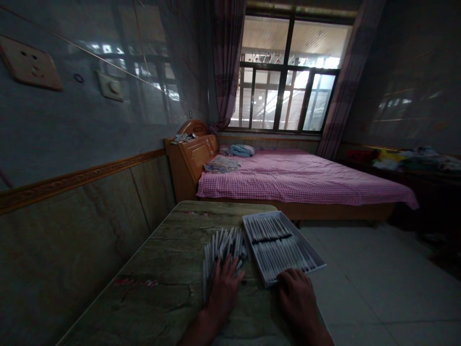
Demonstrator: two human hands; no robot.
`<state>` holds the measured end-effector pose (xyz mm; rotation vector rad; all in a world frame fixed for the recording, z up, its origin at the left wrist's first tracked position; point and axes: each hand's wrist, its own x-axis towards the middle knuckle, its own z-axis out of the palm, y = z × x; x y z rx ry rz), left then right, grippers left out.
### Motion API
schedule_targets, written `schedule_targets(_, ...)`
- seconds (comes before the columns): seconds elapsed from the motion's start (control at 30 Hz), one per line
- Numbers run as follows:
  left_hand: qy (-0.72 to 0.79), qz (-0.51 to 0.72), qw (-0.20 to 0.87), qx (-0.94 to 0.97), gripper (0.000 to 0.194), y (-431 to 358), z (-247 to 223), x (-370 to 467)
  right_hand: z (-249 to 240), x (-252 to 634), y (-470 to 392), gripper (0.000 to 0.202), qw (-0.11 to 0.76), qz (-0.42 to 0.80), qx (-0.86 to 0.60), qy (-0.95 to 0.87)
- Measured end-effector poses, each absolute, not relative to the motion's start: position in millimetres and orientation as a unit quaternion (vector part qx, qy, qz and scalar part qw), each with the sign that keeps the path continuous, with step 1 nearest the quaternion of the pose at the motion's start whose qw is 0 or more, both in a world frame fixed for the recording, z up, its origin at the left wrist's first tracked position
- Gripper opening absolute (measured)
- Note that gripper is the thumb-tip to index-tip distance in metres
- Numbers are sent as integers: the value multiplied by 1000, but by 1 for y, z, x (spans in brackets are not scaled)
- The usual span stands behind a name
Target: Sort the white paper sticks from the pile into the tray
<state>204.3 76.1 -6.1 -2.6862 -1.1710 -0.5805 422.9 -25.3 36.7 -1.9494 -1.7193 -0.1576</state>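
Note:
A loose pile of slim white pens point(230, 240) with some dark parts lies on the table. My left hand point(225, 283) rests over the near end of the pile, its fingers spread and touching the pens. To the right of the pile sits a shallow white box point(258, 263), turned at an angle, its right corner near the table's edge. Two rows of similar pens point(283, 254) lie side by side inside it. My right hand point(297, 293) is at the box's near edge with its fingers curled inward. Whatever those fingers hold, if anything, is hidden.
The wood-patterned table point(162, 278) stands close to the tiled wall point(108, 216) on the left. Beyond it is a bed point(295, 178) with a pink checked sheet and a wooden headboard point(190, 158). Pale floor tiles point(363, 274) stretch to the right.

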Motion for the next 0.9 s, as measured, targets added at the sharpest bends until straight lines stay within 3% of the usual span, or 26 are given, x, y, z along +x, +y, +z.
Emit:
schedule_targets(0.33,-395,-286,126,-864,37,70,-8,191,55,375,-19,33,266,-38,-692,-670)
schedule_targets(0.6,-359,-398,72,-841,29,61,9,174,64,333,46,24,100,-79,-718,-685)
schedule_targets(0.9,-483,-418,-14,-769,23,92,10,154,14,337,70,48,36,-141,-678,-721)
